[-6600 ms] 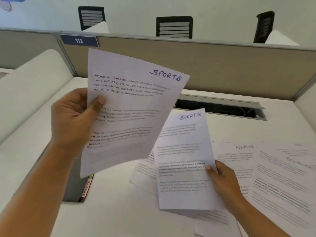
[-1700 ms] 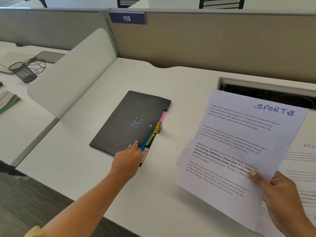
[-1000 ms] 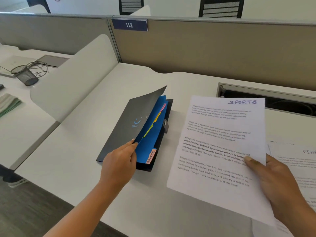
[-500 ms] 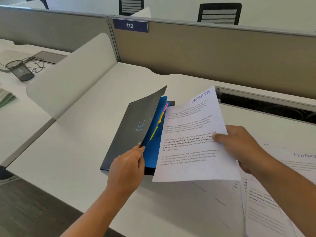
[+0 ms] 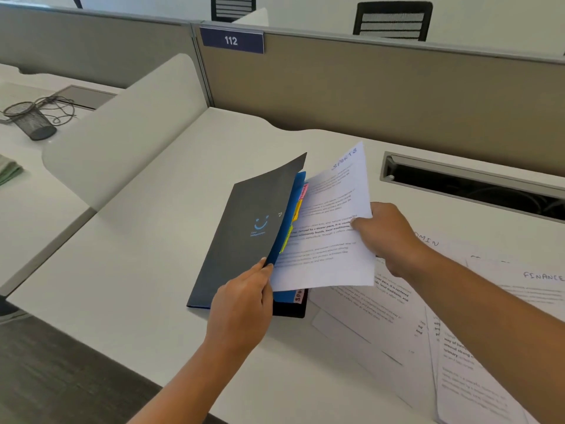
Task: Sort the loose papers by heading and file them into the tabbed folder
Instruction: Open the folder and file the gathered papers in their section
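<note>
Sheet (image 5: 331,266) headed SPORTS pinched by right hand (image 5: 388,237) | folder cover (image 5: 244,209) pinched by left hand (image 5: 241,304) | sign (image 5: 231,40): 112

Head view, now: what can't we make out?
All head view:
- SPORTS sheet, left edge: hidden behind the folder cover the left hand holds up; target section unclear.
- Coloured tabs: edge-on, labels too small; lowest half covered by the sheet.
- Loose papers at right: cut by frame edge, crossed by the right arm.

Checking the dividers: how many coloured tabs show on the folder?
4, along the folder edge: pink tab farthest, then orange tab, yellow-green tab, red tab nearest. The sheet may hide more.
</note>
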Tool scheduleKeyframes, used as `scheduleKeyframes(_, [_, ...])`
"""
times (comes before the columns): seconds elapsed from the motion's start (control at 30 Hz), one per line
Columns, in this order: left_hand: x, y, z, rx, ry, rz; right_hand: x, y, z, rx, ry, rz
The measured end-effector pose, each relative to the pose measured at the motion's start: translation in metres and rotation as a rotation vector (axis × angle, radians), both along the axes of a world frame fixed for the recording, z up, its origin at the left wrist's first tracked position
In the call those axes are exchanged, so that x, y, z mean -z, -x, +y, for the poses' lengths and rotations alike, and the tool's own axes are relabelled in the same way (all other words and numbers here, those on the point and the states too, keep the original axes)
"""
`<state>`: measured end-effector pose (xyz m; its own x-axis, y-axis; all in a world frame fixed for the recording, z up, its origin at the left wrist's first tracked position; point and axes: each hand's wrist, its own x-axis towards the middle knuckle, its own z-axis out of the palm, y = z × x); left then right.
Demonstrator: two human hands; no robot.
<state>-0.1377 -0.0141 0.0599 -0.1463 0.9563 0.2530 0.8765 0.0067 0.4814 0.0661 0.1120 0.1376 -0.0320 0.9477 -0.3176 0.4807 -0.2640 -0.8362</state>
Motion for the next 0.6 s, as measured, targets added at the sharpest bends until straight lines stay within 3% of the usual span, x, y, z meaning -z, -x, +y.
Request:
scheduleKeyframes(0.37, [0.000, -0.004, 0.004, -0.029, -0.002, -0.091, 0.005, 0.036, -0.007, -0.244, 0.047, -0.018])
scheduleKeyframes(0.6, [-0.006, -0.004, 0.006, -0.068, -0.056, -0.081, -0.004, 0.039, -0.009, -0.278, 0.095, -0.038])
